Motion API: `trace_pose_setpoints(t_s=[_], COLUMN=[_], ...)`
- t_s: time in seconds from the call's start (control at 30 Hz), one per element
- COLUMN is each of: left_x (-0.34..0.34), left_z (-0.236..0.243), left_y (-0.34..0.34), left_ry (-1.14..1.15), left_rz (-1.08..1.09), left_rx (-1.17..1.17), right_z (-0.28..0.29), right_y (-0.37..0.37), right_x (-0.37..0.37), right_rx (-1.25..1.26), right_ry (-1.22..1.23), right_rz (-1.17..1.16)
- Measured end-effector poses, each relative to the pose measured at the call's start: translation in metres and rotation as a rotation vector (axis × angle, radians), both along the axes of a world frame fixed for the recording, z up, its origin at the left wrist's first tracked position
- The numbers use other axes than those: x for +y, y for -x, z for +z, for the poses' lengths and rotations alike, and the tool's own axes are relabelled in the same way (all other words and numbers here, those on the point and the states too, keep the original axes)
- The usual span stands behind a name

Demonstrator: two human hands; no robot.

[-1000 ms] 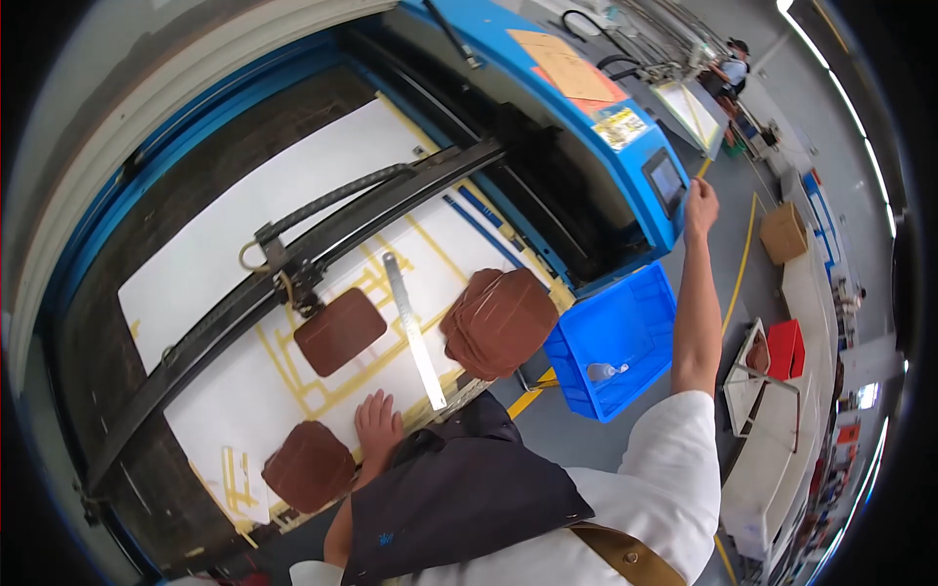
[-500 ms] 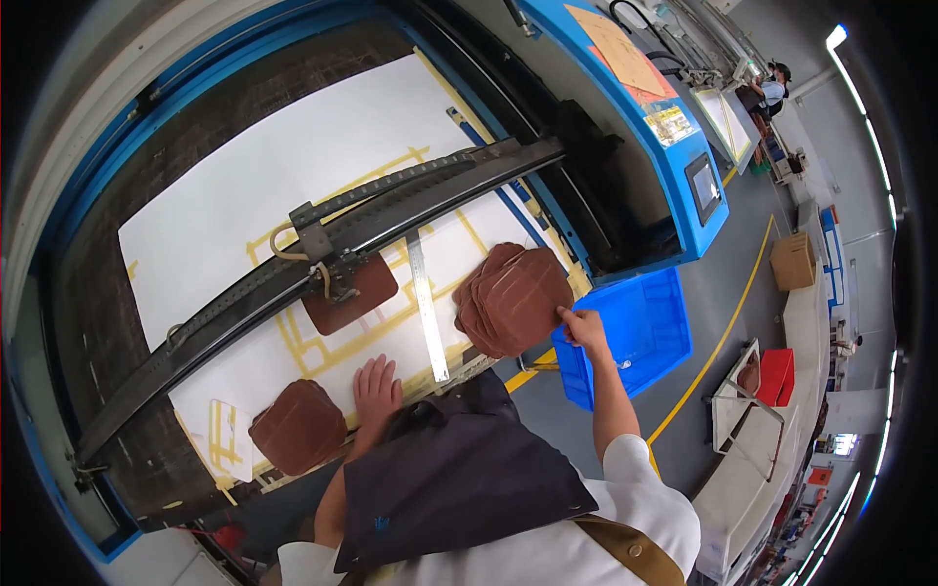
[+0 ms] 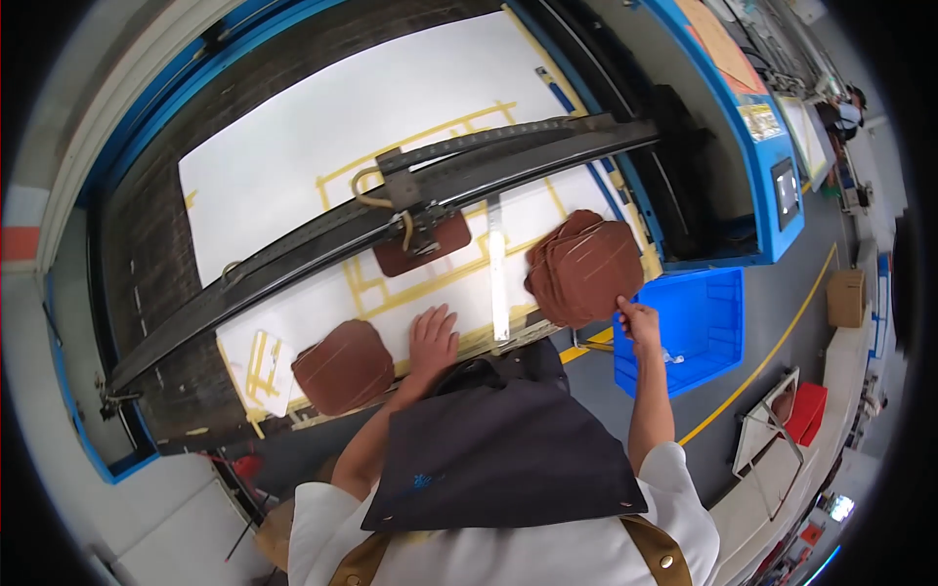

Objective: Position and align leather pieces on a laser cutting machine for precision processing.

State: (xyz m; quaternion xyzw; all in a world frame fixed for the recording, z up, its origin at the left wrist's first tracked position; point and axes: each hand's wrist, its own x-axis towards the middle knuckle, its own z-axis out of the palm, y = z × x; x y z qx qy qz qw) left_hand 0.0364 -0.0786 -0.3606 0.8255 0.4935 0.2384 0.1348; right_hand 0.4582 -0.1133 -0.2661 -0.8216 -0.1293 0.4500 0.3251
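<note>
My left hand rests flat, fingers apart, on the white sheet near the machine bed's front edge. Beside it on the left lies a brown leather piece. My right hand touches the lower edge of a stack of brown leather pieces at the bed's right front corner; its grip is unclear. Another brown piece lies under the cutting head on the black gantry bar, inside yellow tape outlines. A metal ruler lies between my hands.
A blue plastic crate stands on the floor right of the bed. The machine's blue housing with a small screen runs along the right. A cardboard box, a red bin and a distant person are farther off.
My right hand came down from the machine's control panel to the leather stack's edge. My left hand stayed on the sheet. The view shifted toward the bed.
</note>
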Motion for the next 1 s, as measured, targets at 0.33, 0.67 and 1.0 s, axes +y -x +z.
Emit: trace_pose_setpoints(t_s=[0.33,0.67,1.0], left_x=[0.013,0.044,0.024], left_z=[0.064,0.137,0.16], left_y=[-0.036,-0.091,-0.076], left_ry=[0.402,1.742,0.755], left_rz=[0.029,0.227,-0.131], left_rx=[-0.306,-1.368,-0.688], right_z=[0.042,0.039,0.013], right_y=[0.01,0.141,0.112], right_x=[0.02,-0.006,-0.01], right_rx=[0.68,0.275,1.432], right_ry=[-0.509,-0.343,-0.459], right_rz=[-0.449,0.385,-0.067])
